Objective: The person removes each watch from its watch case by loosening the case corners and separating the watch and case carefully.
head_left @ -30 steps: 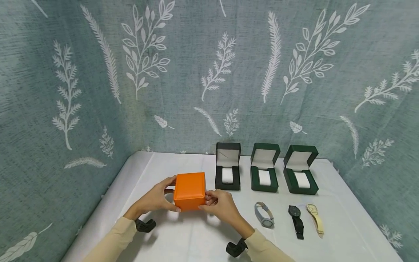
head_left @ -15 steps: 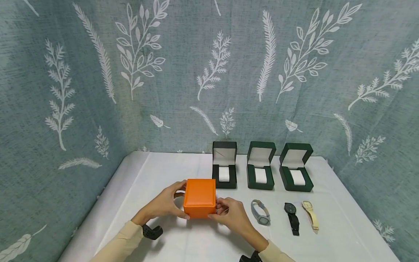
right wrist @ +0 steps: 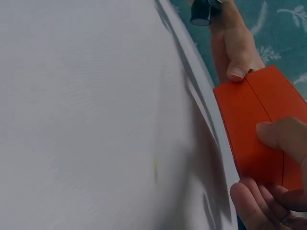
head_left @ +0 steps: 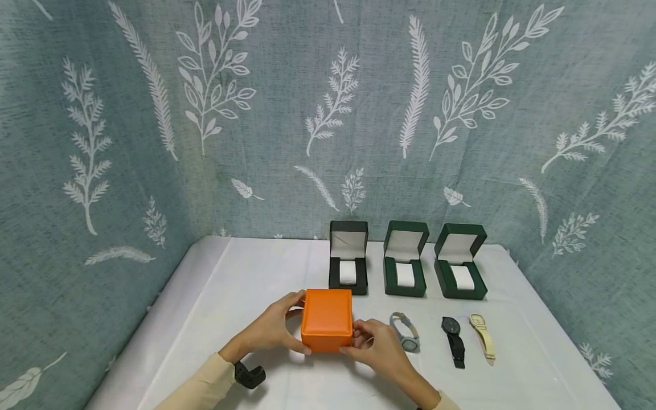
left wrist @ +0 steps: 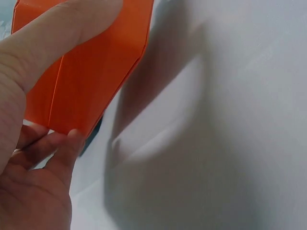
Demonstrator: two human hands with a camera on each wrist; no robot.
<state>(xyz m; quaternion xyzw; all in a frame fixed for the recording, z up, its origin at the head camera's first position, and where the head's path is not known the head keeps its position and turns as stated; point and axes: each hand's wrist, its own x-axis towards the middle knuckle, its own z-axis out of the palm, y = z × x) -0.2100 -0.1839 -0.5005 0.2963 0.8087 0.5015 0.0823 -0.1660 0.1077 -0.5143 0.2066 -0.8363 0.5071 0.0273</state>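
Note:
A closed orange box [head_left: 327, 319] is held between both hands, close over the white table. My left hand [head_left: 270, 329] grips its left side, thumb on the front and fingers reaching round behind. At the right front corner, my right hand [head_left: 381, 348] pinches the box, the thumb on the front face and the other fingers curled at the side. The right wrist view shows a seam running along the orange box [right wrist: 249, 124], with both thumbs pressing on it. A grey watch [head_left: 405, 332] lies just right of the right hand.
Behind the hands stand three opened watch boxes: a black box [head_left: 348, 276], a green box [head_left: 405, 278] and another green box [head_left: 460, 279], each with a white cushion. A black watch [head_left: 453, 341] and a gold watch [head_left: 483, 337] lie at the right. A patterned curtain [head_left: 287, 114] closes off the back.
Both hands have carried the orange box to the right and nearer to me, keeping the same hold. The head view has shifted slightly. The watches and opened boxes have stayed in place.

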